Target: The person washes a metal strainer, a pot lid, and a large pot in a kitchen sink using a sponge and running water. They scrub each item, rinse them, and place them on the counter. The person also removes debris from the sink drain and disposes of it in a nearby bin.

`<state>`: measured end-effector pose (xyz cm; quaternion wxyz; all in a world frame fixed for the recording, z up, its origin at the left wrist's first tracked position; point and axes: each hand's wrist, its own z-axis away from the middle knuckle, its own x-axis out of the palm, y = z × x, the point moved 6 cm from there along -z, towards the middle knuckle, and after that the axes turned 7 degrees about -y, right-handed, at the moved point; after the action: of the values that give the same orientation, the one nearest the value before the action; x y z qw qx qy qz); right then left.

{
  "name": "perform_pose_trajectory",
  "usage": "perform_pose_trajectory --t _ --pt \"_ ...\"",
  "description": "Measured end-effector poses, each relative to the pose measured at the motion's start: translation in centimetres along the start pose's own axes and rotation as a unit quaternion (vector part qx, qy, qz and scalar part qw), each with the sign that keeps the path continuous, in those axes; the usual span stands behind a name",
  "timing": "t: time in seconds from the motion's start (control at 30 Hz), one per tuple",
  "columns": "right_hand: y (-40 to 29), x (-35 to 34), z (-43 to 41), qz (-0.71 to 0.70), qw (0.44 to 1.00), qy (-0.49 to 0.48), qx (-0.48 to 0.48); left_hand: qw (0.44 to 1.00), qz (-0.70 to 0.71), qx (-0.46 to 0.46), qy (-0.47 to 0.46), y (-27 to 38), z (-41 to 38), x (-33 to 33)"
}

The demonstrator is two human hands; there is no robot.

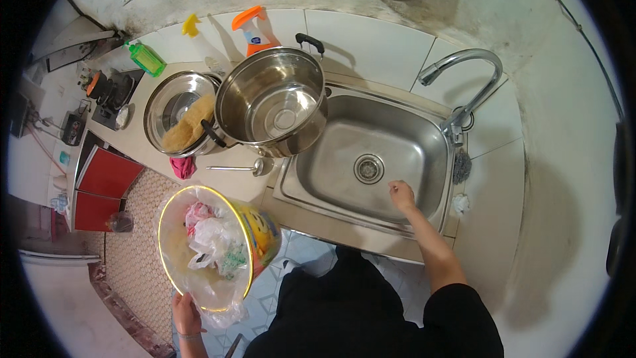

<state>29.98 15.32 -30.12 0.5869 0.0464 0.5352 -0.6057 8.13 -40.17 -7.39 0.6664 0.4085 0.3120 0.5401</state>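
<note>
My left hand (187, 314) grips the yellow rim of a trash bin (264, 231) at the lower left. The bin is tilted, lined with a clear plastic bag, and holds crumpled plastic bags (213, 238). Over the stainless steel sink (333, 159), near its drain (369, 169), is my right hand (401, 195), its fingers curled; whether something small is between them cannot be told. A large steel pot (285, 109) stands at the sink's left edge. Beside it, a loofah (186, 127) lies in a steel basin (151, 104).
A ladle (233, 168) and a pink cloth (182, 167) lie on the counter. Spray bottles (256, 35) and a green soap bottle (146, 59) stand along the wall. The chrome faucet (492, 72) arches at the sink's right, near a steel scouring pad (462, 166) and crumpled white material (461, 203).
</note>
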Motion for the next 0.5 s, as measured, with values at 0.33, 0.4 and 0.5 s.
perform_pose_trajectory --t 0.33,0.4,0.5 --pt "1.7 6.8 -7.6 0.089 0.985 -0.133 -0.071 0.998 -0.038 -0.057 -0.002 -0.4 1.8 11.7" --pt "2.4 8.0 -8.9 0.091 0.984 -0.153 -0.029 0.999 -0.025 -0.042 0.011 -0.6 2.0 13.7" --pt "2.5 8.9 -10.3 0.179 0.968 -0.174 0.009 0.998 -0.007 -0.037 0.049 -0.1 2.5 15.3"
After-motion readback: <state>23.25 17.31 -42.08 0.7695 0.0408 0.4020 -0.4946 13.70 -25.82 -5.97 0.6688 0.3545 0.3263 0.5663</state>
